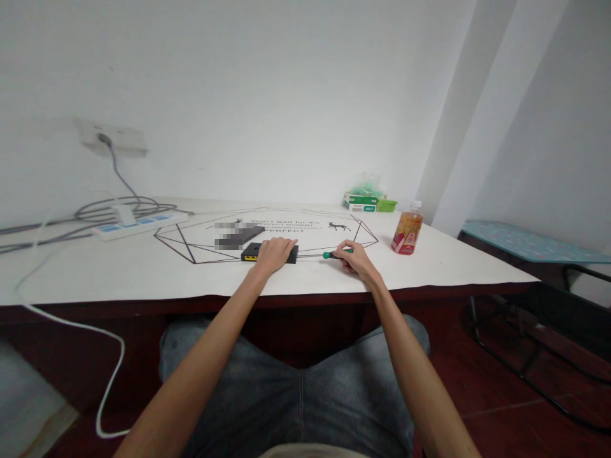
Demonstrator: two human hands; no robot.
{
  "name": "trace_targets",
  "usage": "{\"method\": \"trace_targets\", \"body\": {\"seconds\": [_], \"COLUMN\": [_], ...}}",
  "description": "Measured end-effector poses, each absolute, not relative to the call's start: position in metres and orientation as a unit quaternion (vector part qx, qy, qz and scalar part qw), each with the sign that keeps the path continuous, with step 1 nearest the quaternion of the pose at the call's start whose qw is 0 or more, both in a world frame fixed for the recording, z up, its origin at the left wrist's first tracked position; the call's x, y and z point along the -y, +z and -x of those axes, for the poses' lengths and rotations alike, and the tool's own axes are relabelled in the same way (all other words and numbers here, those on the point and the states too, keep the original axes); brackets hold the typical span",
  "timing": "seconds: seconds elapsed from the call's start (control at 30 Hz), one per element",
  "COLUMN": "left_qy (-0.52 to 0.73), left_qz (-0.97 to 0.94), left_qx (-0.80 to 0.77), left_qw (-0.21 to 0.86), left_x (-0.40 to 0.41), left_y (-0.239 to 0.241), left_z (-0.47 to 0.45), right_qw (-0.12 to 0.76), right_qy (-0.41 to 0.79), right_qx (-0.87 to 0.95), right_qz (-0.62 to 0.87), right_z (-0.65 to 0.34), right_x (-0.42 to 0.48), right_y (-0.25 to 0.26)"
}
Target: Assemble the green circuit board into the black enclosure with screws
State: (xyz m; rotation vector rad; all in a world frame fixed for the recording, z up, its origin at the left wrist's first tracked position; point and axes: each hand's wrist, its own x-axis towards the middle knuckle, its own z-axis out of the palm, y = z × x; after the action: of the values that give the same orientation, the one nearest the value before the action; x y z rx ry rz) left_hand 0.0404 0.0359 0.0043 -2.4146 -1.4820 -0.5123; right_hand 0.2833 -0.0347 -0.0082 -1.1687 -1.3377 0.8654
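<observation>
A small black box with yellow ports (249, 253) lies on the white table cover (143, 273) near the front edge. My left hand (274, 252) rests on top of it, fingers curled over its far side. My right hand (354, 259) lies just to the right, closed around a green-handled screwdriver (334, 254) whose thin shaft points left toward the box. A second dark flat device (245, 234) lies just behind the box, partly blurred out.
A bottle of amber drink (407, 233) stands at the right. Green and white packets (366, 201) sit at the back by the wall. A power strip (133, 224) with cables lies at the left. A blue-topped rack (529, 245) stands right of the table.
</observation>
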Motion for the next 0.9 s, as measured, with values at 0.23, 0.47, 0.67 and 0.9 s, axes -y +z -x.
{"method": "trace_targets", "body": {"seconds": [0.23,0.47,0.67,0.9], "left_qy": [-0.145,-0.168,-0.172,-0.163], "left_qz": [0.827,0.825,0.824,0.830], "left_qx": [0.521,0.522,0.524,0.514], "left_qw": [0.151,0.138,0.131,0.142], "left_x": [-0.031,-0.035,-0.033,-0.041], "left_y": [0.007,0.004,0.006,0.000], "left_z": [-0.039,-0.038,-0.039,-0.036], "right_qw": [0.541,0.543,0.515,0.560], "right_qy": [0.236,0.308,0.201,0.299], "right_qx": [0.620,0.587,0.630,0.616], "right_qz": [0.517,0.515,0.546,0.467], "right_z": [-0.284,-0.285,-0.285,-0.282], "right_x": [0.030,0.028,0.030,0.037], "right_y": [-0.012,-0.015,-0.012,-0.007]}}
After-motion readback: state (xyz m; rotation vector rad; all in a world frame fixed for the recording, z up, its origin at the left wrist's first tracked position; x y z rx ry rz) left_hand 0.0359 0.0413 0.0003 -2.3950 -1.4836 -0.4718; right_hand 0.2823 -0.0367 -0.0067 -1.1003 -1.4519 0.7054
